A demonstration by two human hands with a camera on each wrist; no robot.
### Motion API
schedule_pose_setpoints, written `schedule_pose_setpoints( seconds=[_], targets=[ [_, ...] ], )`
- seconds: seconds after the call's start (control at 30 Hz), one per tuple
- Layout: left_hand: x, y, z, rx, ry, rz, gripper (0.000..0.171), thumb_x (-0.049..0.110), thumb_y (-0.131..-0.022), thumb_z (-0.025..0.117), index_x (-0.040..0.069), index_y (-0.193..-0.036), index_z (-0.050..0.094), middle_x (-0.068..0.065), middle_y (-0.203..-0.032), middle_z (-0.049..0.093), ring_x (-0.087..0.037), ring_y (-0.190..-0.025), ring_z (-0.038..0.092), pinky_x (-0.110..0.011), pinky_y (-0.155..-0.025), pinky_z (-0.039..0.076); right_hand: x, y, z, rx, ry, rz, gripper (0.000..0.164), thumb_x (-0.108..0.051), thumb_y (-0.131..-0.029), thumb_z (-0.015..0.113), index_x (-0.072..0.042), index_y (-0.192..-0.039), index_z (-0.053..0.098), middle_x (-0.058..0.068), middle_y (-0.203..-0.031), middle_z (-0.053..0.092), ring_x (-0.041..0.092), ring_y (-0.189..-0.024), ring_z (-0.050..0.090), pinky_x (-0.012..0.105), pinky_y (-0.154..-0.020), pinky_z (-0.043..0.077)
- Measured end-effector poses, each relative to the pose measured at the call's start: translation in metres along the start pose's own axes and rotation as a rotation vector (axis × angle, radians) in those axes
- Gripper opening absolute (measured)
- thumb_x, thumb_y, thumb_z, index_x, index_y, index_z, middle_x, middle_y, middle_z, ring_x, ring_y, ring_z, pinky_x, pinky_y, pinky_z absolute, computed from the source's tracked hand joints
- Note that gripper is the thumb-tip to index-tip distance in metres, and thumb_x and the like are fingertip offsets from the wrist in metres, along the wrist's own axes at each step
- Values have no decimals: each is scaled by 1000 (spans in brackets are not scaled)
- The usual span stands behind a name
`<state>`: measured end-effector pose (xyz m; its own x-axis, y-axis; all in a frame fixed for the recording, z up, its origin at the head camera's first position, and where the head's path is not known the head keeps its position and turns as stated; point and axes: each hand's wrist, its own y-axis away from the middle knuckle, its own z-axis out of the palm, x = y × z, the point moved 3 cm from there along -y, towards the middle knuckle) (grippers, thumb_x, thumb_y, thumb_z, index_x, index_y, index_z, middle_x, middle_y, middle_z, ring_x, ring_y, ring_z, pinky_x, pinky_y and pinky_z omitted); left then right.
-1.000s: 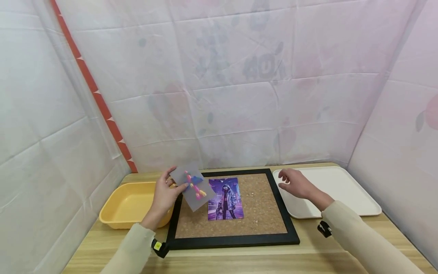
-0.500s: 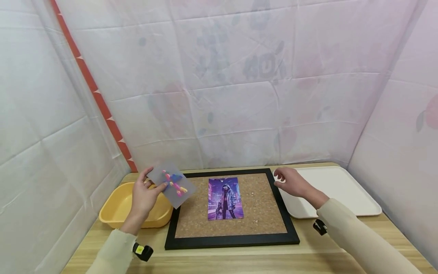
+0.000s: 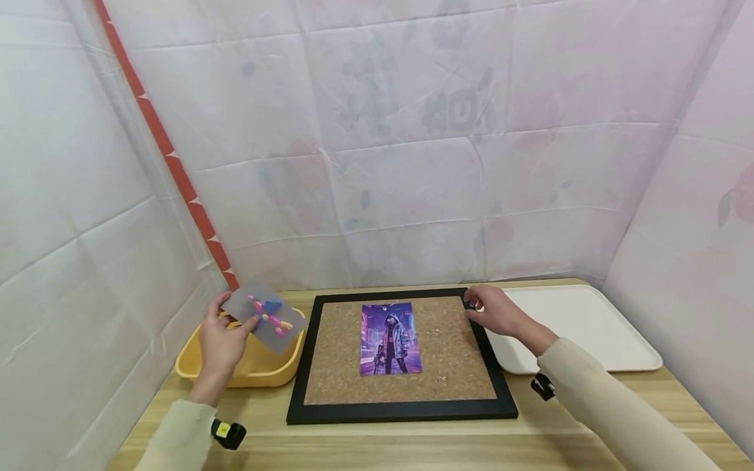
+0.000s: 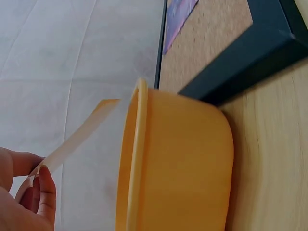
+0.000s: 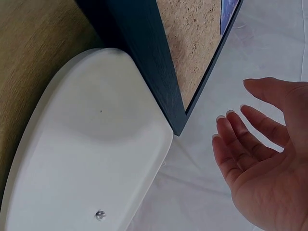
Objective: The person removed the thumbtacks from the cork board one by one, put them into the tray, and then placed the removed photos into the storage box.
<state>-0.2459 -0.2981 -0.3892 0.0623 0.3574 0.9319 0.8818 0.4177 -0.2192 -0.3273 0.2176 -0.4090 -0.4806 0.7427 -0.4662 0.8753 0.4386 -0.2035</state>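
The left hand [image 3: 220, 340] holds a thin grey bag [image 3: 263, 316] with bright pins inside. Its fingers [image 4: 44, 192] pinch the bag at its near left corner. The bag is up in the air over the yellow tub [image 3: 194, 366], above the tub's back half. It tilts, and its long side runs from the back left down to the front right. The tub sits at the left end of the surface [image 3: 389, 445], close to the left wall. Its right side is just beside the black frame of the board [image 3: 400, 411].

The right hand [image 3: 491, 314] is over the far right corner of the board, where the frame meets the white tray [image 3: 595, 327]. Its fingers [image 5: 240, 139] are loose and spread and hold nothing.

A purple picture [image 3: 390, 338] lies flat on the cork, near the middle, with its long side running front to back. There is bare cork on both sides of it. The tray is on the right, touching the frame.
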Motion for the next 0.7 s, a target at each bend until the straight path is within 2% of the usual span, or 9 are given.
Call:
schedule_pose_setpoints(
  seconds=[0.27,0.43,0.7],
  targets=[
    [-6,0,-10,39,-85,-17,80,-2,-90,73,1,-158,31,-29,-135,55,-35,-112,59,-6,-64,45,-3,-5,2,-5,7,3,23,-7,-92,69,6,-111,66,16,-99,67,25,-87,63,45,-77,53],
    [-11,1,-9,55,-168,7,79,-2,-86,77,-4,-153,36,-30,-129,53,-43,-107,62,-8,-59,44,-7,-8,3,-7,-7,0,22,-5,-93,68,6,-112,66,18,-100,68,26,-87,64,44,-77,53],
    [-17,2,-3,62,-276,41,77,-1,-81,82,-8,-147,41,-29,-124,52,-44,-95,67,-11,-54,44,-16,-14,5,8,-27,-24,19,-4,-92,69,5,-109,66,8,-89,63,22,-79,56,40,-73,49]
  ],
)
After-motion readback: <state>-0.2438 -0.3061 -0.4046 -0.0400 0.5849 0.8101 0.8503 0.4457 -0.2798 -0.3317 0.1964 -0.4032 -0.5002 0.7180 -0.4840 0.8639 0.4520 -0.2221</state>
